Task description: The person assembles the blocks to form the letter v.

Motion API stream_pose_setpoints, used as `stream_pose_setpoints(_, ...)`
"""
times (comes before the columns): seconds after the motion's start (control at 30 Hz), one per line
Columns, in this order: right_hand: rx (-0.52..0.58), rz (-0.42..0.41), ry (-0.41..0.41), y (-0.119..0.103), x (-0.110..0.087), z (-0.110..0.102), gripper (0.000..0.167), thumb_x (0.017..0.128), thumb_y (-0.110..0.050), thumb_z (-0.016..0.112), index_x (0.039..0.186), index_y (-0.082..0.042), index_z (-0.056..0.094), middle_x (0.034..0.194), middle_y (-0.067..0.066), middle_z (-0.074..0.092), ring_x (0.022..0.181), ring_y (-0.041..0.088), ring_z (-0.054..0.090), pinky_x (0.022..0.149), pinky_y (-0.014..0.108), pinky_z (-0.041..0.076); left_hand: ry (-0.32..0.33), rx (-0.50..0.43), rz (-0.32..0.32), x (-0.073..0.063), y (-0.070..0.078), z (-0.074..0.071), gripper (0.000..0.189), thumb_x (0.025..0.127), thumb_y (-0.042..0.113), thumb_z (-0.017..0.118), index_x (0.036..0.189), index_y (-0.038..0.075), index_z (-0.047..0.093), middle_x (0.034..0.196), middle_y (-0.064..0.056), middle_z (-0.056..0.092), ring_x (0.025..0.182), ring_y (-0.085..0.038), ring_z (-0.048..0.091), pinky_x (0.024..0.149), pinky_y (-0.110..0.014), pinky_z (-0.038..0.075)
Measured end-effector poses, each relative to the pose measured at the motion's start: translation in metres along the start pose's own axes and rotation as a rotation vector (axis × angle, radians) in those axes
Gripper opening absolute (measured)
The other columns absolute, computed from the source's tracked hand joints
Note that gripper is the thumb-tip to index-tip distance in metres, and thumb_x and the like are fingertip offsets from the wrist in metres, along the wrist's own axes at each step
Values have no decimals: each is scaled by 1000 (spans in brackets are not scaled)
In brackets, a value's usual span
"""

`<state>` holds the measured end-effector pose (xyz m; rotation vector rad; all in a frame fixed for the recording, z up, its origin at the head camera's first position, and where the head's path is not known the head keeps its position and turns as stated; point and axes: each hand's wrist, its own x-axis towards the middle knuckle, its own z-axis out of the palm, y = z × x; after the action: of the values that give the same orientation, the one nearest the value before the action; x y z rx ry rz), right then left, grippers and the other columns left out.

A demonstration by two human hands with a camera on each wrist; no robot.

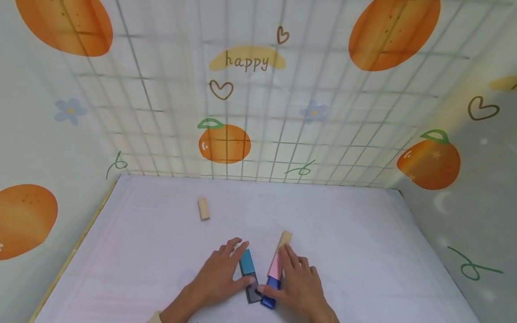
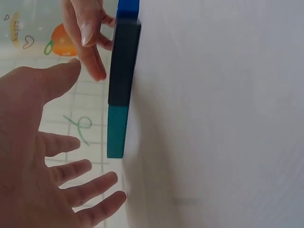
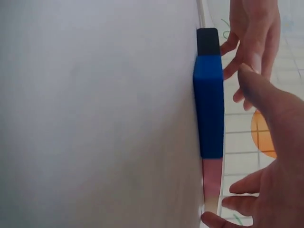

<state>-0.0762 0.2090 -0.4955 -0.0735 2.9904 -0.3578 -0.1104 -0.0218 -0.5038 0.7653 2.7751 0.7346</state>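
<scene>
Two short rows of blocks meet near the table's front, spreading apart like a V. The left row has a teal block point(image 1: 247, 263) and a black block point(image 1: 253, 294). On the right lie a blue block point(image 1: 269, 302), a pink block point(image 1: 275, 268) and a plain wooden block point(image 1: 286, 237). My left hand point(image 1: 218, 276), fingers spread, is beside the teal and black blocks, its thumb over the black one in the head view. Fingertips of my right hand point(image 1: 302, 283) are at the pink and wooden blocks, and its thumb overlaps the blue block.
Another plain wooden block point(image 1: 203, 209) lies alone farther back on the white table point(image 1: 355, 242). A printed curtain point(image 1: 169, 107) with oranges hangs behind the table's back edge and along both sides, with a wire grid showing through.
</scene>
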Motion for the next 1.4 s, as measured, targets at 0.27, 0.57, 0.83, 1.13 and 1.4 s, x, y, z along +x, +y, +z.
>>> stream_pose_setpoints(0.27, 3, 34, -6, -9, 1, 1, 132, 63, -92, 62, 157, -6, 30, 160, 19, 34, 130, 43, 44, 102, 69, 35, 119, -14, 8, 2, -9, -12, 84, 92, 61, 64, 158, 18, 35, 158, -6, 34, 137, -29, 44, 109, -56, 38)
stream_pose_setpoints(0.57, -41, 47, -20, -11, 2, 3, 135, 60, -93, 64, 157, -4, 30, 160, 18, 34, 130, 42, 43, 102, 67, 36, 225, -15, -61, 13, -24, -31, 86, 88, 57, 72, 157, 19, 37, 157, -9, 37, 138, -31, 43, 108, -57, 39)
stream_pose_setpoints(0.83, -69, 43, -19, -11, 2, 5, 133, 60, -91, 65, 156, -4, 33, 160, 18, 35, 130, 42, 44, 101, 67, 36, 314, -24, -114, 21, -40, -45, 84, 86, 49, 77, 155, 17, 41, 156, -9, 37, 134, -33, 46, 106, -58, 41)
stream_pose_setpoints(1.13, -75, 32, -18, -12, 0, 4, 130, 62, -90, 66, 155, -4, 37, 160, 18, 35, 130, 41, 44, 101, 67, 37, 317, -68, -165, 24, -60, -49, 85, 88, 46, 76, 156, 14, 38, 161, -10, 32, 141, -36, 38, 109, -60, 37)
stream_pose_setpoints(1.4, -80, 24, -29, -12, 1, 3, 129, 63, -90, 64, 155, -4, 37, 160, 18, 35, 130, 41, 43, 100, 67, 36, 318, -96, -185, 30, -77, -52, 87, 88, 44, 77, 157, 12, 35, 162, -11, 29, 143, -38, 35, 109, -61, 37)
